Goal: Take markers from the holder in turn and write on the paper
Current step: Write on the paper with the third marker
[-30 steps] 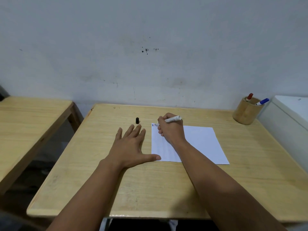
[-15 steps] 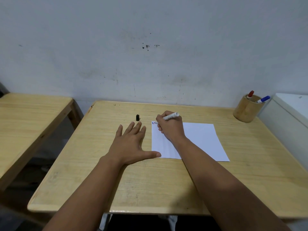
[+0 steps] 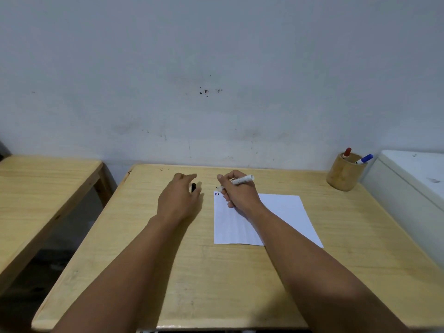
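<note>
My right hand (image 3: 237, 192) grips a white marker (image 3: 242, 180), uncapped, with its tip just above the top left corner of the white paper (image 3: 283, 212). Short blue and red marks (image 3: 217, 193) sit in that corner. My left hand (image 3: 179, 198), blurred, is curled around the small black cap (image 3: 193, 187), which stands on the table left of the paper. The round wooden holder (image 3: 344, 176) at the back right holds a red-capped marker (image 3: 346, 152) and a blue-capped marker (image 3: 365, 159).
The wooden table (image 3: 216, 284) stands against a pale wall. A second wooden table (image 3: 43, 183) is on the left across a gap. A white box-like unit (image 3: 413, 188) adjoins the right edge beside the holder.
My left hand left its flat spot beside the paper and moved forward onto the black cap. My right hand lifted the marker slightly off the paper's corner.
</note>
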The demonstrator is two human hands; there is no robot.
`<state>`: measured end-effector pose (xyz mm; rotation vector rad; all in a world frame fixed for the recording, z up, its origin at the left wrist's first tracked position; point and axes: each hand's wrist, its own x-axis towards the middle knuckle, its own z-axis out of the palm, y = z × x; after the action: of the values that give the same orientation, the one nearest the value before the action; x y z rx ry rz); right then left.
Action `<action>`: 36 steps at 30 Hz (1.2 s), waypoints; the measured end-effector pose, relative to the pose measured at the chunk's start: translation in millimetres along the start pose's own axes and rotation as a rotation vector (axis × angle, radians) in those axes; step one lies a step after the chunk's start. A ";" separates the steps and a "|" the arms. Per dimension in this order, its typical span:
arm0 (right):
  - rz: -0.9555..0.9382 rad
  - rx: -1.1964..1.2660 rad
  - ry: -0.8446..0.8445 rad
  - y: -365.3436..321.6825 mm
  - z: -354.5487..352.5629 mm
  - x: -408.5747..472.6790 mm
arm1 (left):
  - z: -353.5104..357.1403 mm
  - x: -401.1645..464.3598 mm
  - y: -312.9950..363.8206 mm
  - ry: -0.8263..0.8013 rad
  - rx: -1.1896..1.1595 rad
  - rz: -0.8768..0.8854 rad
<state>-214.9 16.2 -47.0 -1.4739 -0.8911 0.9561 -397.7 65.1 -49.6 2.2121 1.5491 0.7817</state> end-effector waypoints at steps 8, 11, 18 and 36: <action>-0.235 -0.102 0.020 -42.9 -22.8 -17.6 | 1.8 18.0 3.0 -0.027 -0.003 -0.032; -0.161 0.032 -0.060 -60.6 -38.7 -28.2 | -15.7 22.3 21.2 -0.019 -0.301 -0.120; -0.205 -0.029 -0.021 -86.4 -59.0 -58.8 | -70.2 16.6 99.5 -0.025 -0.951 -0.188; -0.354 -0.274 0.081 -98.1 -103.7 -87.9 | -59.3 -15.0 184.5 -0.092 -0.861 -0.040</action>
<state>-155.8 -94.1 64.6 -1.5036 -1.2106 0.5242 -298.4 -16.9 96.0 1.5397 0.9344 1.0582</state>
